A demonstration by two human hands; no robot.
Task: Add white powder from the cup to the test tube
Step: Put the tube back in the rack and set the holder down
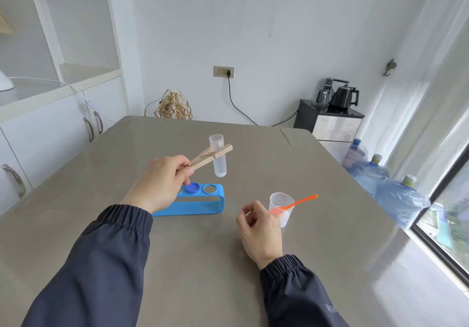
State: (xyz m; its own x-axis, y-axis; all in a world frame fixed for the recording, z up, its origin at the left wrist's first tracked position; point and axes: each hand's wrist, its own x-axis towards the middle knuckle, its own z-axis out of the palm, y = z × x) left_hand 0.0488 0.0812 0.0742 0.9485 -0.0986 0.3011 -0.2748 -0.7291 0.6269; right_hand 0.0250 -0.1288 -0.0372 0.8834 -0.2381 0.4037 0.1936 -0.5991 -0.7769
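On the tabletop (228, 263) a blue rack (203, 203) stands. Above it the test tube (218, 158) is held upright in a wooden clamp (212, 156), the left hand (162, 183) clenched on it. The cup (280, 211), holding the orange spoon (294, 203), is beside the right hand (260, 227), whose grip is released. The tube should be kept steady and brought near before a level spoonful is lifted.

I'm at a grey table (177, 263) in a white-walled room, daylight coming in from the window (446, 215) at 3 o'clock. White cabinets (50, 129) and open shelves (76, 35) at 10 o'clock, wall socket (224, 71) with a black cord at 12, woven straw basket (174, 106) below it. At 1–2 o'clock a small dark cabinet (332, 126) with a black kettle (344, 96); blue water jugs (380, 177) along the window wall.
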